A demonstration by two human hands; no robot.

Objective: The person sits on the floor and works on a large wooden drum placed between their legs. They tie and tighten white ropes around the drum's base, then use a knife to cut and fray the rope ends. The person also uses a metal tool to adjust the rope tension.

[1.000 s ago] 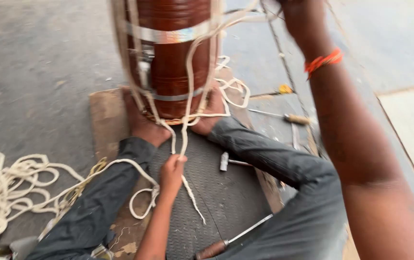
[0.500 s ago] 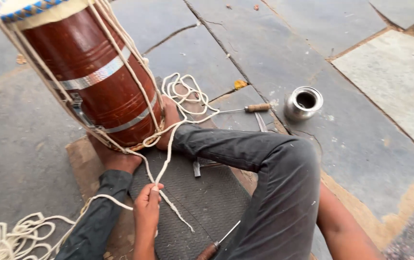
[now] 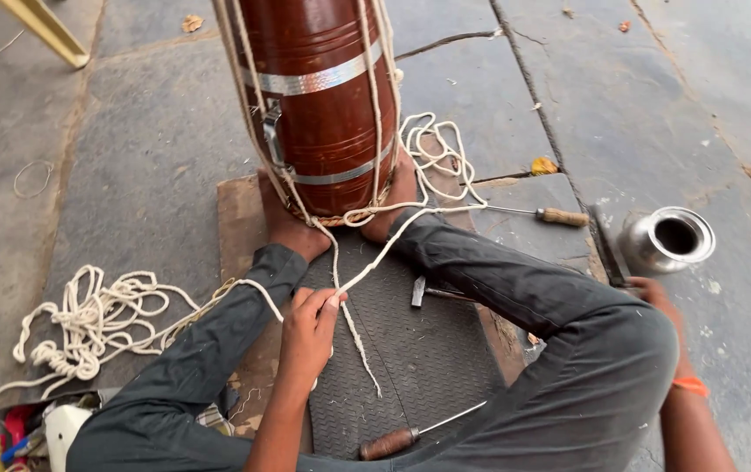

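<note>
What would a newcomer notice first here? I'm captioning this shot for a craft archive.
First, the tall reddish-brown drum at top centre, laced with white rope and braced between two bare feet. Below it the left hand pinches that rope over a black ribbed mat; the right hand rests near a steel pot.

No packages, labels, signs or screens are to be seen.

The nearest candidate — a jumble of bright plastic items (image 3: 21, 433) at the bottom-left corner, red, yellow, blue and white — is cut off by the frame edge, and its kind cannot be told.
</note>
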